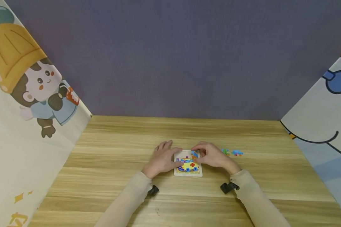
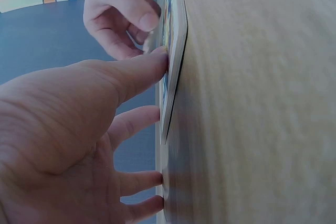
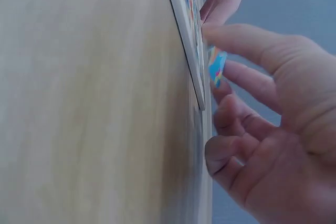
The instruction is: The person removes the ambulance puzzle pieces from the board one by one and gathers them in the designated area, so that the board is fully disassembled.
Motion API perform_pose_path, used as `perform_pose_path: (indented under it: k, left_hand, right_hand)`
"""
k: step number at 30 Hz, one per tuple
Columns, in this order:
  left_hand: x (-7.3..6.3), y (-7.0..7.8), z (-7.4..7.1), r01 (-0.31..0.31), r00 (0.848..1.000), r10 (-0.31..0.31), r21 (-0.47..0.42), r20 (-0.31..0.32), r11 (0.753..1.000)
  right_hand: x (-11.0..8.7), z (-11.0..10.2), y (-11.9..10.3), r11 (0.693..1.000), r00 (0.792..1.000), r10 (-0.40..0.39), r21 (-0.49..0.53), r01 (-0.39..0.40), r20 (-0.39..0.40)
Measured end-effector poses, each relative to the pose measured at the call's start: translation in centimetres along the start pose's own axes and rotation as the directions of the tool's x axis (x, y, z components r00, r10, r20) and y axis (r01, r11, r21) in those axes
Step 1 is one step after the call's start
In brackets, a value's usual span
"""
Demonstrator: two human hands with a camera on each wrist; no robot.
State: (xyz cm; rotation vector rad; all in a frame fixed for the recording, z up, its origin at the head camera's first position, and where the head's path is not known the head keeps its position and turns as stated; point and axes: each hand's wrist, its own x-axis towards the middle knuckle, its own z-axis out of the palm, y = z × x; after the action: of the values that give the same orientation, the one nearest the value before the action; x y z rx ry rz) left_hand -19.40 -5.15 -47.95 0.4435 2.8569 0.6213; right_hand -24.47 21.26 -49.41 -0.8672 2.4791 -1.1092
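A small jigsaw puzzle in a pale tray [image 1: 188, 174], picturing a yellow ambulance, lies on the table between the two hands. The left hand [image 1: 162, 160] rests at its left side, thumb [image 2: 149, 69] pressing on the picture and the other fingers extended beside the tray. Over the puzzle's upper right, the right hand [image 1: 213, 155] pinches a blue and orange puzzle piece [image 3: 216, 66] between thumb and fingers. This piece stands tilted above the tray in the right wrist view. Bare pale wood of the tray shows at the top left of the picture.
Two loose spots of puzzle pieces lie right of the right hand: a green and blue piece [image 1: 225, 152] and a blue one with pink [image 1: 237, 153]. A dark wall [image 1: 184, 63] rises behind the wooden table [image 1: 116, 135], with cartoon-printed panels at both sides.
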Motion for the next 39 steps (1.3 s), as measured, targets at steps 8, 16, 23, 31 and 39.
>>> perform_pose_path:
  k: [8, 16, 23, 31, 39]
  left_hand:
    - [-0.1, 0.0, 0.1, -0.013, 1.000, 0.013, -0.010, 0.001, 1.000]
    - [-0.1, -0.1, -0.1, -0.007, 1.000, 0.007, -0.012, -0.002, 1.000]
    - [-0.2, -0.1, -0.3, -0.004, 1.000, 0.004, -0.022, 0.002, 1.000]
    - [-0.1, -0.1, -0.2, -0.012, 1.000, 0.012, -0.021, 0.002, 1.000]
    - [-0.1, 0.0, 0.0, -0.008, 1.000, 0.008, -0.036, 0.000, 0.999]
  right_hand:
    - [-1.1, -0.2, 0.1, 0.999, 0.999, 0.018, -0.039, -0.017, 0.027]
    - [-1.7, -0.5, 0.8, 0.998, 1.000, 0.013, -0.058, -0.013, 0.011]
    - [-2.0, -0.9, 1.4, 0.999, 0.999, 0.034, -0.012, -0.033, 0.021]
    - [-2.0, -1.5, 1.7, 0.993, 0.994, 0.095, 0.064, -0.099, 0.050]
    - [-2.1, -1.7, 1.7, 0.989, 0.990, 0.129, 0.069, -0.133, 0.063]
